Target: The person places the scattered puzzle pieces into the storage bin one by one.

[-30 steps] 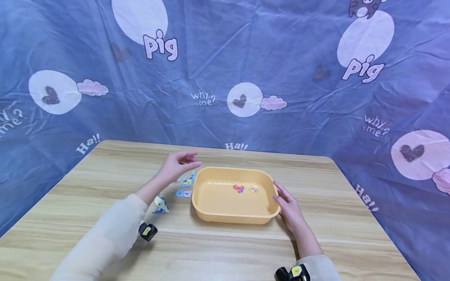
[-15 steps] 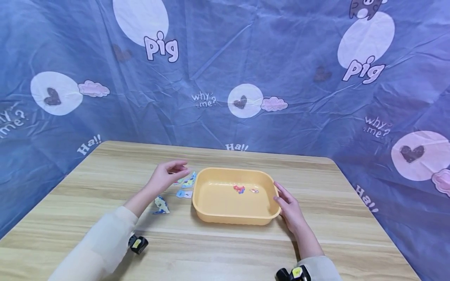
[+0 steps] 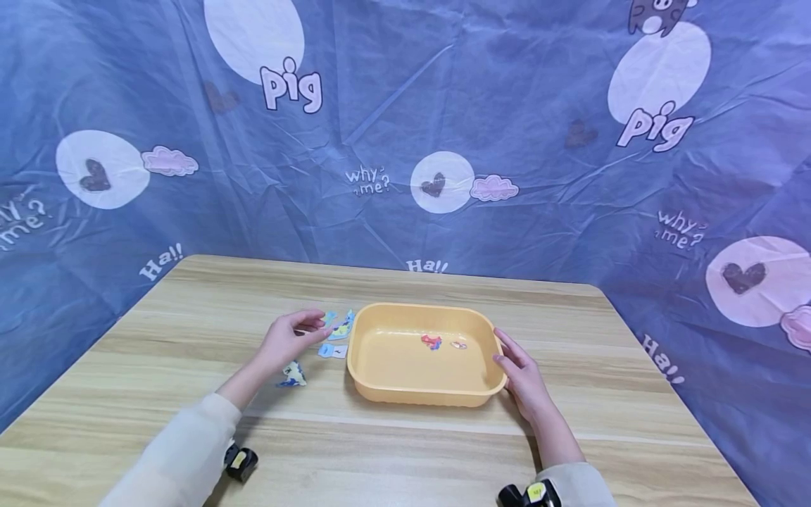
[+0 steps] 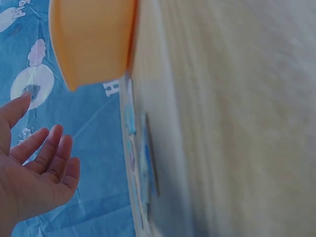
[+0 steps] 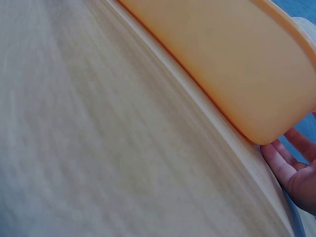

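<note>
A yellow-orange plastic tray (image 3: 415,389) sits on the table. Two small flat printed pieces lie inside it, one red and blue (image 3: 431,342), the other whitish (image 3: 459,345). My right hand (image 3: 524,380) holds the tray's right end, thumb over the rim and fingers along the outer wall. Over the table left of the tray hovers my left hand (image 3: 286,343), its fingers loosely bent with nothing between them. Near it lie more flat pieces: a yellow-blue one (image 3: 343,327), a light blue and white one (image 3: 332,351) and a white-blue one (image 3: 293,374). Another is partly hidden behind the left fingers.
The wooden table (image 3: 393,458) reaches back to a blue patterned cloth (image 3: 380,232) hanging behind and at the sides. In the left wrist view the flat pieces (image 4: 144,168) show edge-on, some seemingly overlapping.
My left hand has moved back and left from beside the tray's far left corner, lowering toward the flat pieces. The right hand and the tray stay in place.
</note>
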A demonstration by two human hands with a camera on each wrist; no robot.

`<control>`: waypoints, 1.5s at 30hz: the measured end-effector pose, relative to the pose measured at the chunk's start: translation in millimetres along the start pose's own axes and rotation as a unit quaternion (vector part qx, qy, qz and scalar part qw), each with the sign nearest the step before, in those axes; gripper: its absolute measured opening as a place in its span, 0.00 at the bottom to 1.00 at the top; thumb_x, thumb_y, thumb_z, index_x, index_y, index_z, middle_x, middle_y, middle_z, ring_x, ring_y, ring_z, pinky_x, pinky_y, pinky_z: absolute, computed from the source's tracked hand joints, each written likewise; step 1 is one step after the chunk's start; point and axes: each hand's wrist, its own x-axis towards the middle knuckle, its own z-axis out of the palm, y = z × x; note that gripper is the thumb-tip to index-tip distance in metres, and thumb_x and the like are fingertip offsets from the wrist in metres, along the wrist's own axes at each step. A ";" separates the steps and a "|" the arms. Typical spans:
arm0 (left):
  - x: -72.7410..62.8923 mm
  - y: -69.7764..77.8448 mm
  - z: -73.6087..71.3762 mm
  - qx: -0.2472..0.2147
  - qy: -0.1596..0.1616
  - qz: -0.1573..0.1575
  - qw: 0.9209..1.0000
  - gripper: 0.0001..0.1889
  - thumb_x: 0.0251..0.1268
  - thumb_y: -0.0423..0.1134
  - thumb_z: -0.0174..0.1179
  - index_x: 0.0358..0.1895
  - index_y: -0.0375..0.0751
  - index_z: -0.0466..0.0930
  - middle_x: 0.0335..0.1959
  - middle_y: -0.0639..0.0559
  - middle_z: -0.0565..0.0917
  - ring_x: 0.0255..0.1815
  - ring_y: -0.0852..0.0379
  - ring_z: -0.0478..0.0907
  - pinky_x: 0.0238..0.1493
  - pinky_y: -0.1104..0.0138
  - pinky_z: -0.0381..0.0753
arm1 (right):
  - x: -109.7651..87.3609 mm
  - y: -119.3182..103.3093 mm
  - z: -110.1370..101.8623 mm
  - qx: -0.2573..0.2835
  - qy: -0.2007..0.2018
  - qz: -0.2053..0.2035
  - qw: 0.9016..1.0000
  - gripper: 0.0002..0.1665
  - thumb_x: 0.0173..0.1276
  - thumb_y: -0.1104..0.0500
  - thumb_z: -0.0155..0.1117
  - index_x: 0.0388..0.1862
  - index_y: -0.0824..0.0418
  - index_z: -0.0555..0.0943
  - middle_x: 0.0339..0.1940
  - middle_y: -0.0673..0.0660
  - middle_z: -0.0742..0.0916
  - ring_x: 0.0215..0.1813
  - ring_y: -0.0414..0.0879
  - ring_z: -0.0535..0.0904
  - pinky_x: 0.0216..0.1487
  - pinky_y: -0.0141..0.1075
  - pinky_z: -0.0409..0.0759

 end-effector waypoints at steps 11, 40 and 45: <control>-1.3 -17.1 -4.4 0.031 -0.003 -0.008 0.999 0.24 0.50 0.43 0.62 0.48 0.29 0.72 0.41 0.38 0.77 0.38 0.50 0.73 0.39 0.62 0.73 | 0.7 0.3 -0.3 -0.006 0.000 0.005 1.000 0.31 0.62 0.65 0.50 0.64 0.59 0.58 0.59 0.65 0.65 0.49 0.50 0.70 0.40 0.38 0.75; 1.0 -34.3 -0.1 0.070 -0.042 0.009 0.997 0.27 0.47 0.46 0.63 0.45 0.27 0.73 0.38 0.38 0.77 0.38 0.45 0.74 0.41 0.58 0.73 | 4.3 4.1 -1.8 -0.013 0.000 -0.003 1.000 0.31 0.61 0.64 0.50 0.64 0.58 0.57 0.59 0.64 0.65 0.51 0.52 0.69 0.41 0.39 0.75; 2.7 -38.9 2.2 0.072 -0.050 -0.025 0.996 0.25 0.48 0.42 0.63 0.47 0.28 0.72 0.41 0.39 0.77 0.42 0.44 0.72 0.46 0.55 0.70 | 3.7 3.3 -1.7 -0.011 -0.002 -0.005 1.000 0.31 0.62 0.64 0.50 0.65 0.58 0.57 0.59 0.64 0.65 0.51 0.51 0.69 0.41 0.38 0.75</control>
